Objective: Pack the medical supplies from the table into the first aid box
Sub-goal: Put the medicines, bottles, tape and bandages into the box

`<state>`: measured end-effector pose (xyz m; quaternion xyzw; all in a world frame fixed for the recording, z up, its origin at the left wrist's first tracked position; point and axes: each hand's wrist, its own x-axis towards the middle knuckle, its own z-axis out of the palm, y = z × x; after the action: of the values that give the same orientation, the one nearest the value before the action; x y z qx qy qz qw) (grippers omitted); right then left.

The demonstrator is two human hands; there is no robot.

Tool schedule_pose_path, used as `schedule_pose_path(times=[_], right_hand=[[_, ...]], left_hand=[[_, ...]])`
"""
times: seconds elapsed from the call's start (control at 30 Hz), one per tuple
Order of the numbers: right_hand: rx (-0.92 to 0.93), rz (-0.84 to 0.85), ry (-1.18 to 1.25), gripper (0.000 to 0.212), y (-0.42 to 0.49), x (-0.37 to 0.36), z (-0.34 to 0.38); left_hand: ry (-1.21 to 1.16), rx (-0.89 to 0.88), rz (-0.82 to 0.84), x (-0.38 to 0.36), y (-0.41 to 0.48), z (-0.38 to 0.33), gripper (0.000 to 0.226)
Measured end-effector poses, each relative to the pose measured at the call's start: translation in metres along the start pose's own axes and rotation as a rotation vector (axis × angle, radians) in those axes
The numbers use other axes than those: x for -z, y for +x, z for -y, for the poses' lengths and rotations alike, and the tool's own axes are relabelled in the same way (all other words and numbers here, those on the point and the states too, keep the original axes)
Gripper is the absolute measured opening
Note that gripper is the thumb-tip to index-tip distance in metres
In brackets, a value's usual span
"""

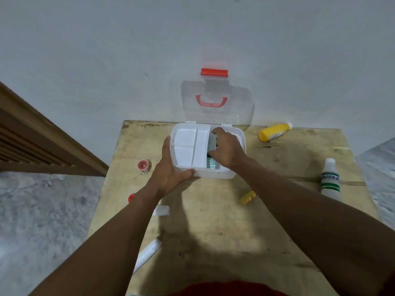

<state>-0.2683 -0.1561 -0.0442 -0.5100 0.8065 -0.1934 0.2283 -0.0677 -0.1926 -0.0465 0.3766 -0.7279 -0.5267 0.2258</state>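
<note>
— How is the packing going?
— Barely begun, I'd judge. The table (213,221) carries most of the supplies. The first aid box (240,135) sits at its far edge with its lid (215,112) open against the wall. Its divided tray (188,146) covers the left side and holds nothing.
— And your hands?
— My left hand (171,174) grips the box's near left corner, thumb on the front wall. My right hand (226,148) is down in the open side, fingers curled on a dark item (212,144); what it is I can't tell. A teal packet (211,163) lies in there too.
— What's left?
— The white bottle (330,178), the yellow bottle (274,132), the white tube (147,253), the small yellow bottle (248,196), the tape roll (143,165) and a little white box (162,210), all outside on the table.
</note>
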Motion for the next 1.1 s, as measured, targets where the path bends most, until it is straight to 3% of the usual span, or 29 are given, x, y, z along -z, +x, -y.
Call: schedule_pose_path(times=[0.33,0.5,0.87,1.1], right_hand=[[-0.054,-0.029,0.087,0.061,-0.002,-0.003,0.008],[-0.069,-0.006,0.016,0.052,-0.006,0.001,0.012],[-0.203,-0.301,0.004,0.044,-0.072,0.047,-0.001],[-0.409,-0.33,-0.093,0.046,-0.12,0.058,-0.028]], left_hand=[[-0.002,-0.026,0.001,-0.001,0.0,0.003,0.099],[0.014,-0.046,-0.01,-0.001,0.0,0.002,0.097],[0.054,-0.025,0.006,0.003,-0.003,0.004,0.097],[0.108,-0.01,0.023,0.004,-0.003,0.002,0.099]])
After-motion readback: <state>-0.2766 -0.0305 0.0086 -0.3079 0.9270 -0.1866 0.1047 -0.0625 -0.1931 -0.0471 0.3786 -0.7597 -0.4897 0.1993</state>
